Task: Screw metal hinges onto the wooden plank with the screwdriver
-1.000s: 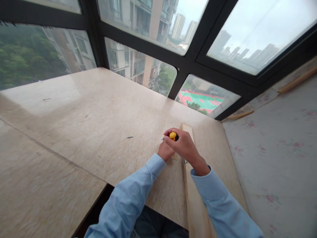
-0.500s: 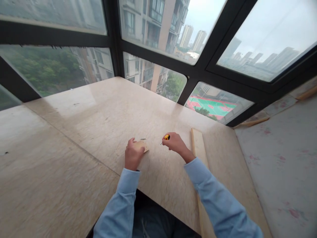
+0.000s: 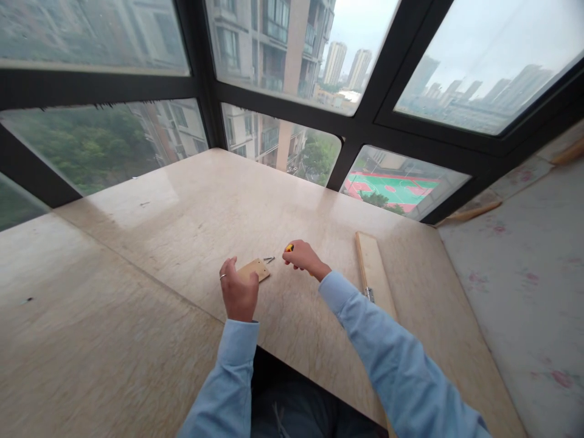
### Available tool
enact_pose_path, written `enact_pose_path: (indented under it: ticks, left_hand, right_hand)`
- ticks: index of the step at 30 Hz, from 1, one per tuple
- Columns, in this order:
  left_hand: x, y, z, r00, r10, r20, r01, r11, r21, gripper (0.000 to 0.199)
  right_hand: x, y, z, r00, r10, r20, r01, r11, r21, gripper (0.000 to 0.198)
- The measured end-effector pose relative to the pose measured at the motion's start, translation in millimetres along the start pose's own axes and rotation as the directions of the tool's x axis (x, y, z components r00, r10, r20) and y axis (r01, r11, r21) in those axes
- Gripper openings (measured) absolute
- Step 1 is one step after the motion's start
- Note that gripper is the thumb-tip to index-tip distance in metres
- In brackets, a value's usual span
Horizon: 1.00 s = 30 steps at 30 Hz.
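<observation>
A small flat wooden board (image 3: 256, 269) with little holes near its far end lies on the stone-like surface. My left hand (image 3: 239, 291), with a ring on one finger, is at the near-left end of the board, thumb and fingers apart; the hand hides that end. Just beyond the board lie a few small metal screws (image 3: 269, 260). My right hand (image 3: 303, 257) is closed around a screwdriver (image 3: 289, 247) with a yellow and black handle, held to the right of the screws. Most of the screwdriver is hidden in the fist.
A long wooden plank (image 3: 371, 261) lies to the right, partly under my right forearm, with a metal hinge (image 3: 369, 295) at its side. Dark-framed windows (image 3: 283, 143) border the far edge. A papered wall (image 3: 515, 292) rises on the right. A small dark bit (image 3: 27, 300) lies far left.
My right hand has moved left with the screwdriver, toward the screws. The left hand has loosened and shifted left, baring more of the board. The metal hinge on the plank has come into view.
</observation>
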State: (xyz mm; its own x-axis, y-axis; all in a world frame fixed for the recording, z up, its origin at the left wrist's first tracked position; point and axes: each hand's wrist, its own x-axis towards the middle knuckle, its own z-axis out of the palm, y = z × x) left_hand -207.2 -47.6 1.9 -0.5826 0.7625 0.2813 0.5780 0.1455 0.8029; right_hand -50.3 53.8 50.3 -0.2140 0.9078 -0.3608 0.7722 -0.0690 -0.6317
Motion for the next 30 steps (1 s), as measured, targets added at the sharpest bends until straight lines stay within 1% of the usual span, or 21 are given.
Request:
enact_pose_path:
  ticks: [2,4,6,8,10,11,12,14,16,17,18,21,22,23,26,27,28,30]
  left_hand:
    - [-9.3,12.8,6.0,0.998,0.059,0.005,-0.059,0.998,-0.034,0.044]
    - [-23.6,28.4,15.0,0.993,0.111,0.048,-0.106,0.989,-0.099,0.038]
    - [-42.7,45.3,26.2,0.974,0.158,0.164,-0.126,0.974,-0.188,0.035]
    - [-64.8,62.0,38.3,0.933,0.192,0.306,-0.111,0.959,-0.262,0.032]
    - [-87.5,77.4,50.9,0.87,0.219,0.443,-0.073,0.944,-0.323,0.031]
    - [-98.4,84.5,57.2,0.831,0.222,0.51,-0.039,0.938,-0.344,0.032]
    - [-108.8,91.1,63.8,0.781,0.214,0.586,0.012,0.934,-0.357,0.033]
    - [-127.2,102.6,77.2,0.654,0.179,0.735,0.148,0.923,-0.356,0.038]
    - [-141.8,111.8,90.9,0.524,0.14,0.84,0.293,0.897,-0.332,0.041]
    - [-147.3,115.4,97.5,0.482,0.123,0.868,0.352,0.879,-0.32,0.042]
    - [-151.3,118.4,103.6,0.463,0.105,0.88,0.393,0.866,-0.31,0.042]
    - [-154.4,124.8,117.1,0.47,0.012,0.882,0.453,0.855,-0.253,0.045]
    - [-153.0,126.6,119.6,0.464,-0.026,0.886,0.47,0.854,-0.221,0.047]
    - [-150.8,128.5,121.1,0.44,-0.061,0.896,0.496,0.848,-0.186,0.049]
    - [-144.2,135.8,122.5,0.328,-0.119,0.937,0.588,0.802,-0.104,0.055]
    - [-143.1,138.4,122.8,0.307,-0.123,0.944,0.603,0.793,-0.092,0.055]
    - [-142.7,140.8,123.4,0.3,-0.121,0.946,0.605,0.791,-0.091,0.054]
    - [-143.8,144.1,125.8,0.302,-0.091,0.949,0.575,0.812,-0.105,0.044]
  right_hand:
    - [-16.9,8.5,-11.1,1.0,-0.023,-0.019,0.023,1.0,-0.002,0.013]
    - [-41.2,19.2,-24.3,0.998,-0.043,-0.045,0.042,0.999,-0.011,0.016]
    - [-70.6,32.2,-38.1,0.995,-0.063,-0.083,0.061,0.998,-0.025,0.019]
    - [-101.4,49.1,-51.7,0.992,-0.074,-0.104,0.07,0.997,-0.035,0.022]
    - [-129.4,70.9,-64.6,0.99,-0.073,-0.124,0.069,0.997,-0.031,0.024]
    - [-141.5,83.6,-70.7,0.988,-0.057,-0.144,0.055,0.998,-0.02,0.025]
    - [-152.3,97.2,-76.4,0.985,-0.033,-0.167,0.033,0.999,-0.006,0.026]
    - [-170.3,125.7,-86.3,0.977,0.043,-0.207,-0.033,0.998,0.048,0.028]
    - [-184.5,152.2,-93.1,0.961,0.123,-0.247,-0.096,0.988,0.118,0.03]
    - [-190.4,163.6,-95.2,0.951,0.156,-0.266,-0.119,0.981,0.15,0.031]
    - [-195.6,173.4,-96.4,0.943,0.18,-0.282,-0.133,0.975,0.178,0.032]
    - [-205.9,193.3,-95.6,0.931,0.213,-0.297,-0.144,0.961,0.238,0.034]
    - [-207.4,197.3,-94.4,0.932,0.216,-0.292,-0.142,0.956,0.256,0.035]
    - [-207.9,200.3,-93.1,0.933,0.218,-0.287,-0.139,0.952,0.272,0.035]
    - [-205.1,204.8,-90.0,0.93,0.216,-0.296,-0.119,0.942,0.313,0.036]
    - [-203.6,205.0,-89.9,0.929,0.211,-0.305,-0.107,0.94,0.325,0.036]
    - [-202.1,204.6,-90.5,0.927,0.205,-0.315,-0.093,0.937,0.335,0.037]
    - [-200.1,202.1,-93.8,0.922,0.191,-0.337,-0.064,0.933,0.354,0.037]
